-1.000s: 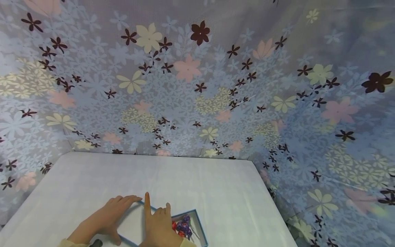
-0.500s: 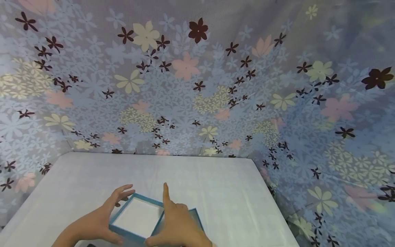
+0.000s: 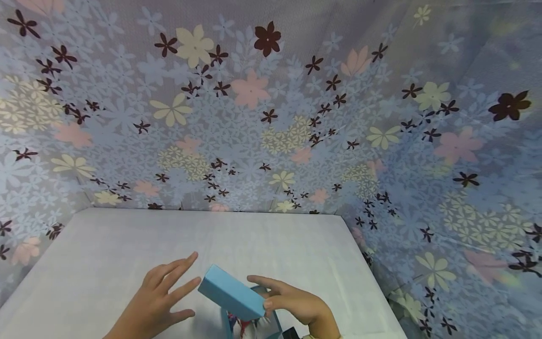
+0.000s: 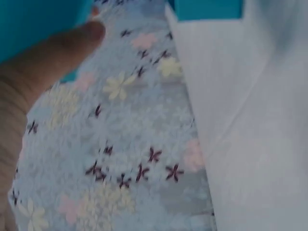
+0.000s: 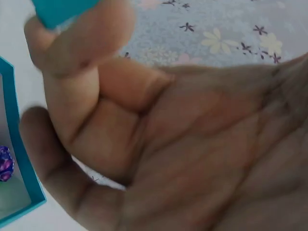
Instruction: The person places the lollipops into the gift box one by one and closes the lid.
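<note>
My right hand point(image 3: 296, 303) pinches one end of a light-blue box lid point(image 3: 232, 293), which hangs tilted with a long side wall facing the head camera. In the right wrist view, the thumb and fingers grip a corner of the lid point(image 5: 62, 10). Under it sits a blue open box point(image 3: 277, 326), partly covered, with wrapped lollipops point(image 3: 242, 326) inside. One purple wrapped lollipop head point(image 5: 6, 163) also shows in the right wrist view. My left hand point(image 3: 154, 297) is spread beside the lid's far left end, fingers apart and holding nothing.
A white-covered table point(image 3: 127, 240) lies beneath the hands. Flower-patterned cloth point(image 3: 254, 141) hangs behind it and along the sides. A small black object point(image 3: 290, 333) shows near my right wrist.
The lid has risen, swung to the right and tipped from white inside showing to side wall showing. My left hand has let go of it. The right hand has moved right with it.
</note>
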### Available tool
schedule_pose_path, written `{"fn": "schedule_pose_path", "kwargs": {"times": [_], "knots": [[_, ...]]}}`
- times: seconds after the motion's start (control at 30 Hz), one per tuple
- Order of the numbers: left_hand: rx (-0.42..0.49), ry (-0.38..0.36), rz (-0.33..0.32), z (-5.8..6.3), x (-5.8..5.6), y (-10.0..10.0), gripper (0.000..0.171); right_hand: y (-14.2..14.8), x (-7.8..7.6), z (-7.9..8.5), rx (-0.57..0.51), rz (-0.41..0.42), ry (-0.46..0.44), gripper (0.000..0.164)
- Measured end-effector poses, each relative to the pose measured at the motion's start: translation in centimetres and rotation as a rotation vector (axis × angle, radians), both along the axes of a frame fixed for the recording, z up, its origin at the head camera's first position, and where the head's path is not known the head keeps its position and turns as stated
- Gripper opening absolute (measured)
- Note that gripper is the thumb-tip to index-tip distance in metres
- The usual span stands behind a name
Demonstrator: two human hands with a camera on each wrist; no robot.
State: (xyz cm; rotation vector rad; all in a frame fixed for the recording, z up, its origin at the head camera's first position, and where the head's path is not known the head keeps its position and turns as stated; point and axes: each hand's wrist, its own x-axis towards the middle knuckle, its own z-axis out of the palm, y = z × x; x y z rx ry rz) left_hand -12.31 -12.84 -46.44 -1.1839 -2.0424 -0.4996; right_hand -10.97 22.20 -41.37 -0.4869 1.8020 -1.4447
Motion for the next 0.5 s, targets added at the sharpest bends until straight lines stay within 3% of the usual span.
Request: {"fn": "schedule_pose_path", "kwargs": {"times": [0.13,0.3,0.33,0.5], "knots": [[-0.048,0.075,-0.025,-0.1,0.4,1.2,0.072,0.8,0.1,0.0,-0.033,0.111,0.022,0.094],[-0.025,0.178,-0.123,0.4,0.9,2.7,0.096,1.6,0.2,-0.1,-0.056,0.243,-0.005,0.104],[-0.018,0.192,-0.135,0.5,1.0,3.1,0.093,1.7,0.2,-0.2,-0.065,0.257,-0.01,0.105],[0.005,0.197,-0.116,1.4,1.5,4.4,0.088,2.4,0.3,-0.9,-0.143,0.299,0.031,0.101]]}}
